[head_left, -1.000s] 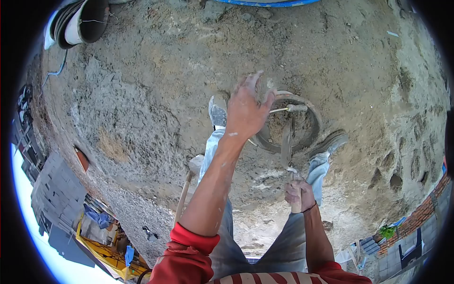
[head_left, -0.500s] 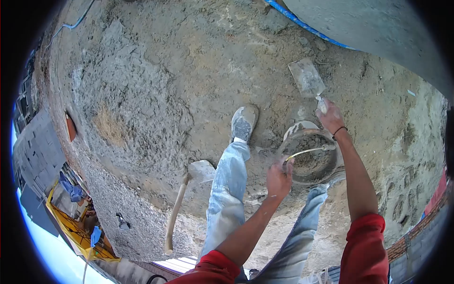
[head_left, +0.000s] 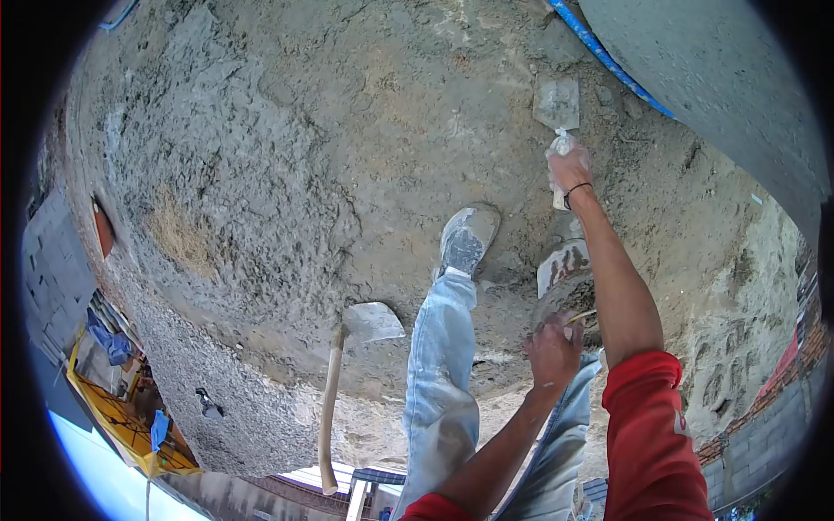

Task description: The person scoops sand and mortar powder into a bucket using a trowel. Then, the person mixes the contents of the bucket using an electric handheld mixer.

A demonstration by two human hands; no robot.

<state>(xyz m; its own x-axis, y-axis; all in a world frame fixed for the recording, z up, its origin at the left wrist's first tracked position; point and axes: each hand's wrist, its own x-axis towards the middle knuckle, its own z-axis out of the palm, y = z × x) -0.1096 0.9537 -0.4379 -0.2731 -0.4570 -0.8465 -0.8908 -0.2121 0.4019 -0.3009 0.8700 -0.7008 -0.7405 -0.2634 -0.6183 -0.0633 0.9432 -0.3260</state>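
My right hand (head_left: 569, 165) is closed around the handle of a trowel. The flat, mortar-smeared trowel blade (head_left: 557, 106) points away from me, low over or on the ground; I cannot tell if it touches. Below that arm stands a mortar-crusted bucket (head_left: 563, 265), partly covered by my right forearm and left hand. My left hand (head_left: 556, 349) is closed on the bucket's thin, pale handle (head_left: 584, 314) at the near side of the rim. Little of the bucket's inside shows.
Wet grey mortar (head_left: 234, 148) spreads across the ground at left. A wooden-handled hoe (head_left: 330, 408) lies left of my legs, near my shoe (head_left: 469, 239). A blue hose (head_left: 612, 62) runs along a concrete surface (head_left: 721, 95) at upper right. Gravel (head_left: 217, 365) lies lower left.
My right hand has carried the trowel forward, away from the bucket. My left hand stays on the handle, now nearer the right forearm. The bucket's opening shows less, and the view has shifted.
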